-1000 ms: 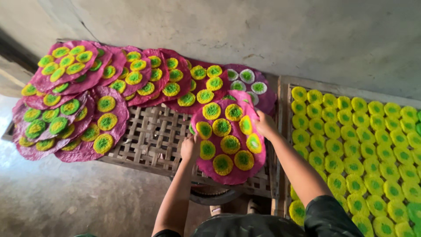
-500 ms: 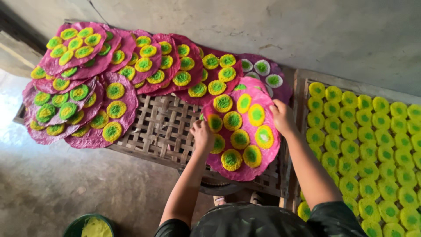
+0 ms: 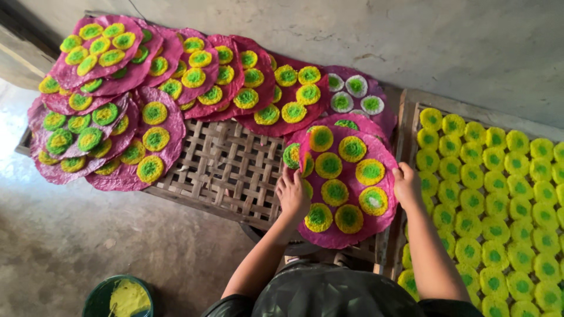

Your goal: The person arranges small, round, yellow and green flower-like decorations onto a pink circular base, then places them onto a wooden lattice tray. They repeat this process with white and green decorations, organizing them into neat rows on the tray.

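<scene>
I hold a round magenta tray (image 3: pixel 348 233) by its two edges. My left hand (image 3: pixel 292 195) grips its left rim and my right hand (image 3: pixel 407 185) grips its right rim. Several yellow discs with green centres (image 3: pixel 335 192) sit on the tray. It rests low over the woven bamboo rack (image 3: pixel 226 167), on top of another magenta tray. More magenta trays of the same discs (image 3: pixel 147 76) overlap across the rack's far and left sides.
A second rack (image 3: pixel 499 194) at the right is covered with rows of yellow-green discs. One far tray holds white-rimmed discs (image 3: pixel 355 94). A green bucket of yellow paste (image 3: pixel 120 296) stands on the concrete floor at bottom left. A grey wall runs behind.
The tray in my hands has come down and slightly right, closer to the rack. The camera has shifted, bringing the bucket into sight.
</scene>
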